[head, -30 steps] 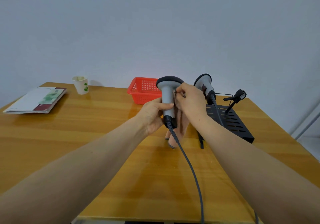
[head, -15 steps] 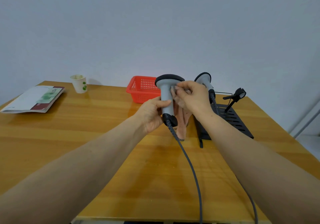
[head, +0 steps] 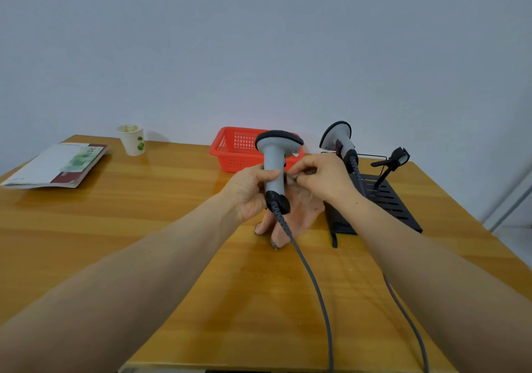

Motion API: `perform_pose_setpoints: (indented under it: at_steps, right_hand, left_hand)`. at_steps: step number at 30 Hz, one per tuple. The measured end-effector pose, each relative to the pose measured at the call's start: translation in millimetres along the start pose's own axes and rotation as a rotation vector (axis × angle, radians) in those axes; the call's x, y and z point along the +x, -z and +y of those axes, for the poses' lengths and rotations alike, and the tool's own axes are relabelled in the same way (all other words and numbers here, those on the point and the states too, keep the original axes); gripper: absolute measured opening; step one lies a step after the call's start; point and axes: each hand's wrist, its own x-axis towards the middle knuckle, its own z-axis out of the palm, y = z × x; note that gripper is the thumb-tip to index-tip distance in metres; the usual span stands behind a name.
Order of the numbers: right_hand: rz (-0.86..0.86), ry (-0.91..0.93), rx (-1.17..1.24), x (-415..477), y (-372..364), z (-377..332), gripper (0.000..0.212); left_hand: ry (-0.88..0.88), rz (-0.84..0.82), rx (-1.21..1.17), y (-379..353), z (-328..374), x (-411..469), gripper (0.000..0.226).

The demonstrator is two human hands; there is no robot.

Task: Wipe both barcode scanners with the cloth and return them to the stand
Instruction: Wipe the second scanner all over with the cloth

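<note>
I had my left hand [head: 250,192] wrapped round the handle of the grey barcode scanner with the black cap [head: 275,168], upright over the wooden table [head: 144,228]. My right hand [head: 324,181] pinched the pinkish-beige cloth [head: 300,214] against the handle, the cloth hanging below. The second grey scanner [head: 338,142] sat on the black perforated metal stand [head: 387,199], just right of my hands.
</note>
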Motion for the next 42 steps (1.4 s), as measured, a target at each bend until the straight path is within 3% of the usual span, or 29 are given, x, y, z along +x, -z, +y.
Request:
perform_pose_setpoints:
  at_steps: [5, 8, 14, 19, 22, 25, 27, 29, 31, 34, 39, 42]
  right_hand:
    - [0.306, 0.003, 0.164, 8, 1, -7, 0.017]
    - [0.349, 0.078, 0.147, 12, -5, -12, 0.007]
    - [0.218, 0.219, -0.158, 14, -17, -9, 0.017]
    - [0.136, 0.122, -0.286, 10, -16, 6, 0.017]
    - [0.090, -0.021, -0.097, 0, -12, 21, 0.015]
    - [-0.171, -0.155, 0.034, -13, -5, 29, 0.023]
    - [-0.396, -0.253, -0.069, -17, -1, 36, 0.021]
    - [-0.506, -0.350, -0.210, -17, 0, 42, 0.008]
    - [-0.429, -0.376, -0.288, -15, -1, 42, 0.008]
    - [-0.253, -0.253, -0.371, -12, -9, 38, 0.015]
    - [-0.387, -0.185, -0.451, -6, -48, 48, 0.029]
    - [-0.423, -0.217, -0.614, -8, -67, 53, 0.019]
  left_hand:
    - [-0.051, 0.094, 0.204, -6, -6, 0, 0.045]
    - [-0.091, 0.129, 0.283, -8, -12, 2, 0.051]
    - [-0.132, 0.124, 0.302, -9, -16, 2, 0.033]
    - [-0.073, 0.193, 0.219, -2, -13, -1, 0.045]
    - [-0.074, 0.270, 0.175, 6, -9, 0, 0.049]
    - [-0.063, 0.350, 0.157, 14, -7, 1, 0.044]
    - [-0.043, 0.385, 0.153, 18, -9, 1, 0.041]
    - [-0.027, 0.409, 0.148, 20, -11, 1, 0.040]
    - [-0.019, 0.416, 0.150, 20, -13, 2, 0.046]
    - [-0.016, 0.413, 0.153, 18, -15, 2, 0.052]
    - [-0.010, 0.402, 0.155, 15, -16, 0, 0.052]
    - [0.001, 0.372, 0.175, 16, -15, -2, 0.050]
